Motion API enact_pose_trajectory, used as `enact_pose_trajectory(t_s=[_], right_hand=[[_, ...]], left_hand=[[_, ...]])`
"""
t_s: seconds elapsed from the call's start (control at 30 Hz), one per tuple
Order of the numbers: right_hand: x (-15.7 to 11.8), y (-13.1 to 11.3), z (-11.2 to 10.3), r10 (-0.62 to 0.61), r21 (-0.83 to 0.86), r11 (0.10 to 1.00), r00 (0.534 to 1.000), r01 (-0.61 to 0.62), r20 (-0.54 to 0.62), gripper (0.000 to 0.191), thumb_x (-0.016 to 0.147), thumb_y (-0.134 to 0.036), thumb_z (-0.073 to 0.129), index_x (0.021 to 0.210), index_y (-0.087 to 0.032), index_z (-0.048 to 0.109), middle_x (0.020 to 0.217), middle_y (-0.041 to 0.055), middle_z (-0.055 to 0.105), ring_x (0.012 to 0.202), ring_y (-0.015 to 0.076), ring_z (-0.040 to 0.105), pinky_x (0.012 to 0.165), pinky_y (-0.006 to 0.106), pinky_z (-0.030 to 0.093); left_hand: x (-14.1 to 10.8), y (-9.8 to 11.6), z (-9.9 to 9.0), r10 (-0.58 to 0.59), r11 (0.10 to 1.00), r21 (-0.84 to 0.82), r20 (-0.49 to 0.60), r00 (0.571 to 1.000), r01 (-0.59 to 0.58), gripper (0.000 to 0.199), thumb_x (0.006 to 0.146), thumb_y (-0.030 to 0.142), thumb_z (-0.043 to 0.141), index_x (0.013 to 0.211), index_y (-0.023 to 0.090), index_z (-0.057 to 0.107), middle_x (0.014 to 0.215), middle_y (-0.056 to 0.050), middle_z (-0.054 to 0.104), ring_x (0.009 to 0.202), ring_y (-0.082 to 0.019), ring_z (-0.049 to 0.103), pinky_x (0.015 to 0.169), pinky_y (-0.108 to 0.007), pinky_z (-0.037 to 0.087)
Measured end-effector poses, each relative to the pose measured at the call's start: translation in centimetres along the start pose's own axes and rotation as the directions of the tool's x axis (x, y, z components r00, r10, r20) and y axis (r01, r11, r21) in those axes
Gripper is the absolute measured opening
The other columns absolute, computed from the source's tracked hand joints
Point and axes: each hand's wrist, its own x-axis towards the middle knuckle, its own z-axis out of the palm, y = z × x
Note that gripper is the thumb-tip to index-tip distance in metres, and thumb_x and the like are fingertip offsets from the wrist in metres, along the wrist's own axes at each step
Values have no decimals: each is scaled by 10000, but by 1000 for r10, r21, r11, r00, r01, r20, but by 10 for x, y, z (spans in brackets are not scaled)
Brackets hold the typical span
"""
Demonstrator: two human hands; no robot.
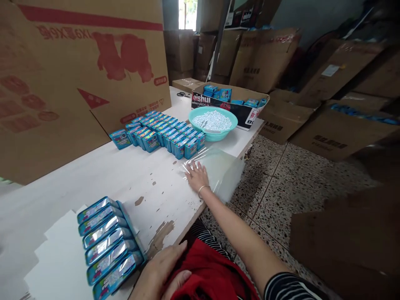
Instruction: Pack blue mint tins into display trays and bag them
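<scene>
My right hand [197,177] lies spread on clear plastic sheets [223,171] at the table's edge, fingers apart, a thin bracelet at the wrist. My left hand [162,271] is low in front of me beside the red cloth [206,271], thumb and fingers apart, nothing visible between them. Just left of it, a row of several blue packs [108,246] lies on the white table [125,175]. Farther back, many small blue boxes [168,135] stand in rows. Beside them sits a turquoise bowl [213,135] filled with small white pieces [214,120].
A large cardboard box [81,75] stands along the table's left side. Behind the bowl, an open carton [228,104] holds blue packs, with black scissors [183,94] nearby. White sheets [59,254] lie at the lower left. Stacked cartons [328,129] line the speckled floor at right.
</scene>
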Motion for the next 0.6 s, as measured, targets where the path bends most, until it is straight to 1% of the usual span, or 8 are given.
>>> enact_pose_trajectory(t_s=[0.1, 0.2, 0.27, 0.37, 0.43, 0.5, 0.57, 0.6], right_hand=[[7, -11, 2, 7, 45, 999, 1000, -6, -21, 464, 964, -383, 328, 1395, -228, 401, 1514, 78, 295, 1409, 286, 173, 1120, 500, 159], [8, -9, 1, 32, 89, 996, 999, -31, -12, 445, 975, -376, 292, 1374, -242, 436, 1509, 49, 311, 1409, 273, 179, 1127, 478, 148], [9, -9, 1, 55, 116, 992, 998, -55, -2, 439, 981, -371, 269, 1352, -247, 469, 1501, 29, 331, 1409, 260, 179, 1133, 456, 138], [11, -12, -3, 53, 163, 985, 998, -56, 21, 442, 983, -370, 258, 1322, -238, 508, 1494, 24, 344, 1411, 245, 177, 1139, 437, 126], [10, -9, -11, 43, 208, 977, 999, -45, 16, 456, 974, -400, 281, 1340, -222, 486, 1510, 48, 308, 1417, 250, 155, 1136, 457, 126], [2, 5, -24, 101, 252, 965, 990, -74, -94, 530, 946, -459, 336, 1408, -204, 383, 1541, 79, 214, 1430, 268, 77, 1129, 508, 106], [-12, 32, -36, 295, 332, 923, 912, -194, -286, 705, 895, -530, 404, 1473, -176, 213, 1561, 112, 96, 1432, 288, -21, 1118, 561, 70], [-21, 48, -40, 446, 412, 863, 823, -292, -351, 805, 866, -565, 432, 1487, -146, 136, 1561, 138, 56, 1430, 300, -38, 1115, 573, 68]], left_hand=[[12, -2, 4, -16, 997, -78, 24, 1000, 18, 501, 849, 337, 589, 1332, 356, 459, 1150, -11, 679, 977, -172, 675, 833, -252, 570], [15, -3, 7, -134, 972, -184, 63, 989, 143, 387, 839, 368, 589, 1224, 325, 581, 1112, -22, 697, 980, -190, 674, 845, -289, 566], [14, -4, 12, -274, 918, -267, 113, 955, 294, 350, 835, 417, 578, 1159, 297, 634, 1086, -37, 706, 987, -206, 671, 875, -331, 554], [19, -12, 24, -472, 763, -420, 157, 867, 492, 396, 830, 487, 550, 1113, 232, 659, 1075, -73, 708, 1001, -225, 662, 910, -373, 534], [28, -20, 36, -552, 688, -486, 131, 823, 539, 437, 820, 514, 544, 1094, 192, 653, 1068, -96, 703, 989, -235, 661, 898, -385, 535], [43, -29, 48, -569, 709, -476, 48, 821, 520, 443, 819, 509, 538, 1088, 171, 637, 1076, -112, 687, 975, -240, 657, 865, -394, 543], [66, -37, 62, -509, 812, -381, -92, 856, 442, 429, 833, 477, 520, 1117, 169, 612, 1120, -122, 655, 1023, -245, 628, 895, -420, 519], [79, -41, 68, -456, 866, -307, -164, 875, 394, 432, 843, 455, 510, 1153, 166, 593, 1166, -130, 627, 1080, -251, 596, 941, -440, 488]])
